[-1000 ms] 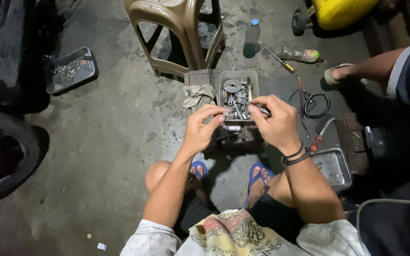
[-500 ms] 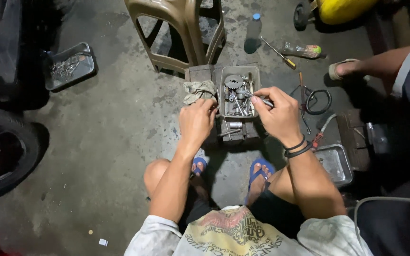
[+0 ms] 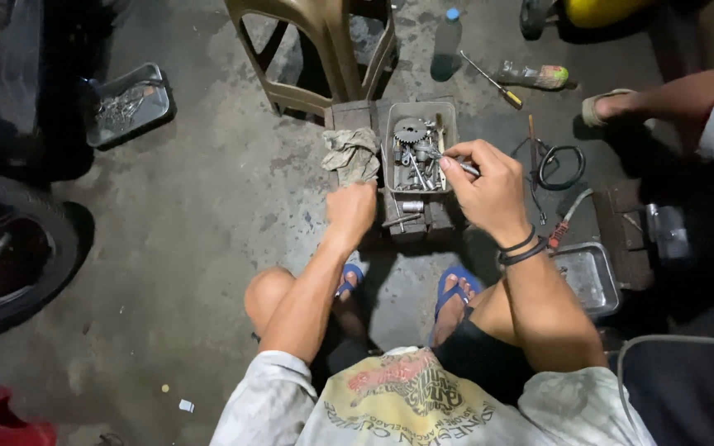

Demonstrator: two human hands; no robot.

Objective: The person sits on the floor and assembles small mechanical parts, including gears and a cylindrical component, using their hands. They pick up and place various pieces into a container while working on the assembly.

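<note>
A small metal tray of gears, bolts and other metal parts sits on a wooden block on the concrete floor in front of me. My right hand is over the tray's right side and pinches a small metal part between thumb and fingers. My left hand rests at the block's left front, fingers curled, just below a crumpled dirty rag. I cannot tell whether the left hand holds anything. A short metal cylinder lies on the block between my hands.
A plastic stool stands behind the block. A screwdriver, bottles and a coiled black cable lie at the right. Metal pans sit at far left and right. A tyre is left; another person's leg is right.
My left hand has dropped away from the tray to the block's front left edge. My right hand has stayed over the tray's right side, holding the small part.
</note>
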